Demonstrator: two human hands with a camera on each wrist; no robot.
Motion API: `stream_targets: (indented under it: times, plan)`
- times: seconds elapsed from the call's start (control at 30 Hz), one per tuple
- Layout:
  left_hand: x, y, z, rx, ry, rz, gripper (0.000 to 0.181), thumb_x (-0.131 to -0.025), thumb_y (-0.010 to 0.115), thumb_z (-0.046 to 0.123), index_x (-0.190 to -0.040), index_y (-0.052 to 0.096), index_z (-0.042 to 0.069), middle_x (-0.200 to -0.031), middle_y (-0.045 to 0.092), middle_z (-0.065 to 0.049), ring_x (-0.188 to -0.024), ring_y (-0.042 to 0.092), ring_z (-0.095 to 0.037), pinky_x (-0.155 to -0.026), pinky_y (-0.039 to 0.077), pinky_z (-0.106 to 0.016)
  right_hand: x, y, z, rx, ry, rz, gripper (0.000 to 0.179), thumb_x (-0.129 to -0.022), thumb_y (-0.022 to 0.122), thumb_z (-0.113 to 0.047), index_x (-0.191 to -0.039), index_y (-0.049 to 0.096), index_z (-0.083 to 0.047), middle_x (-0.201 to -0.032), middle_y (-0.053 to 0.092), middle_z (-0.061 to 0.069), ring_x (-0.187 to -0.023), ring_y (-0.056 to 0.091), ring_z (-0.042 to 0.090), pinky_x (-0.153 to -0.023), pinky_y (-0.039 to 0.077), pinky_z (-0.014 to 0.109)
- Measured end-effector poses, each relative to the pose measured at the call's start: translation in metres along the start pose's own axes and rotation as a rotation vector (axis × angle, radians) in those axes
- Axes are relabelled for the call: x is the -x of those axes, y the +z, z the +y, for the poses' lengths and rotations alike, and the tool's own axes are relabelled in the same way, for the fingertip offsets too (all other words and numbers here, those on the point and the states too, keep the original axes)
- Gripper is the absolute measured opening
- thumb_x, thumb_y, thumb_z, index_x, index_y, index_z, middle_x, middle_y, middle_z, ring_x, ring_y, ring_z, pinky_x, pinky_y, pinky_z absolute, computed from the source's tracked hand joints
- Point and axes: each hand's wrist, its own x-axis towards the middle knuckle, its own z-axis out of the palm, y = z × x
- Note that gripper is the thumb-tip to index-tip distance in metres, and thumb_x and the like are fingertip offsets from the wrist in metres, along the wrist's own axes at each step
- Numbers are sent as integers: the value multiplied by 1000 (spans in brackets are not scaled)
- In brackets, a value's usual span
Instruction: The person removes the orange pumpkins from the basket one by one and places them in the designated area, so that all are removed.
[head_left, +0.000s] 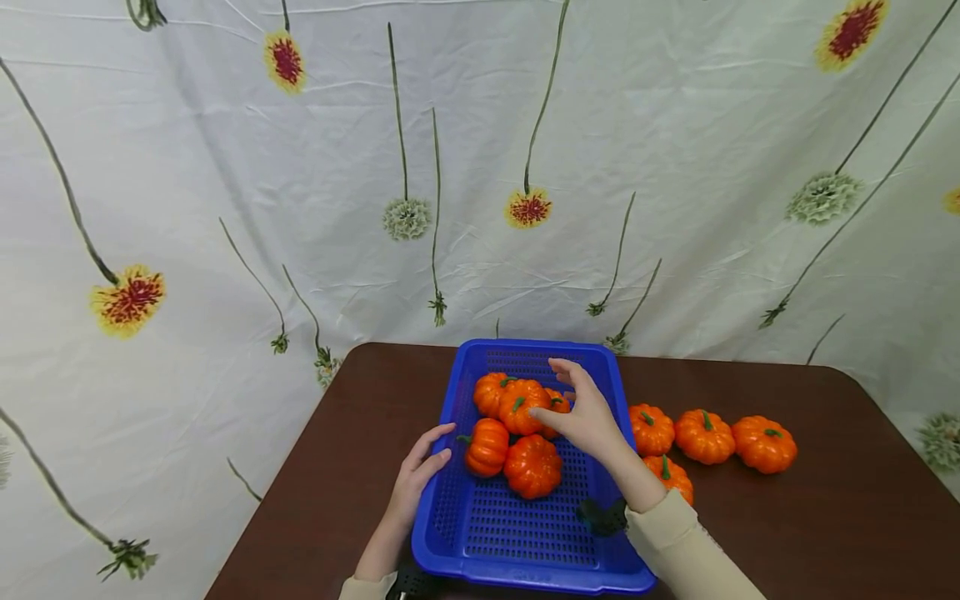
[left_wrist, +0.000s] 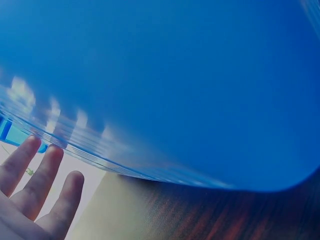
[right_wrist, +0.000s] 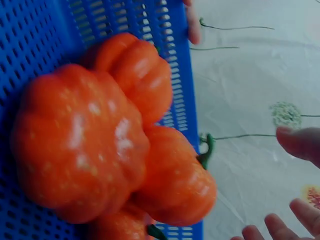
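Observation:
Several small orange pumpkins point(head_left: 533, 467) with green stems lie grouped in the far half of a blue plastic basket point(head_left: 517, 537). My right hand point(head_left: 588, 421) hovers over the group, thumb and fingers spread apart. Its thumb tip overlaps one pumpkin point(head_left: 521, 404) in the head view. From the right wrist, thumb and fingertips show with nothing between them, beside the large ribbed pumpkin point(right_wrist: 80, 142) and its neighbours. At the basket's left rim, my left hand point(head_left: 412, 479) rests with extended fingers; the left wrist view shows these fingers point(left_wrist: 37, 182) along the blue wall.
To the right of the basket, several more pumpkins point(head_left: 705, 437) sit on the dark brown table point(head_left: 840, 517), one partly hidden by my right forearm. Behind the table hangs a white cloth point(head_left: 352, 275) printed with flowers.

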Motion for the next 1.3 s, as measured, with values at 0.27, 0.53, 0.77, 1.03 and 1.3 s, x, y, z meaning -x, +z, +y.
stream_targets:
  times: [0.27, 0.53, 0.77, 1.03, 1.3]
  plan:
    - [0, 0, 0, -1, 1, 1, 39, -96, 47, 11, -133, 44, -2, -133, 42, -26, -103, 55, -37, -80, 51, -43, -1, 12, 4, -4, 16, 50, 71, -76, 78, -15, -137, 42, -6, -140, 39, 15, -125, 40, 32, -100, 34, 51]
    - [-2, -1, 0, -9, 4, 9, 39, -96, 47, 11, -133, 45, -1, -135, 41, -25, -104, 55, -35, -80, 51, -41, -4, 21, 15, -3, 58, 58, 72, -75, 78, -16, -136, 41, -4, -138, 39, 17, -125, 39, 35, -98, 36, 51]
    - [-3, -1, 0, -15, 5, 11, 39, -96, 47, 11, -133, 45, -1, -136, 40, -25, -106, 54, -38, -81, 51, -42, -8, 28, 24, 27, 88, 39, 74, -73, 80, -15, -135, 42, -3, -134, 43, 18, -119, 45, 34, -94, 41, 49]
    - [-2, -1, 0, -25, 14, 14, 39, -96, 46, 10, -133, 45, -2, -137, 39, -23, -106, 53, -38, -80, 51, -41, -10, 34, 28, 119, 79, 11, 74, -71, 81, -13, -134, 44, -3, -130, 47, 18, -114, 49, 34, -90, 43, 52]
    - [-1, 1, -1, -1, 11, 12, 38, -96, 46, 10, -133, 45, -2, -134, 41, -25, -104, 55, -37, -80, 51, -43, -12, 34, 27, 134, 106, -10, 74, -70, 81, -8, -134, 45, -2, -128, 47, 20, -114, 48, 37, -92, 42, 54]
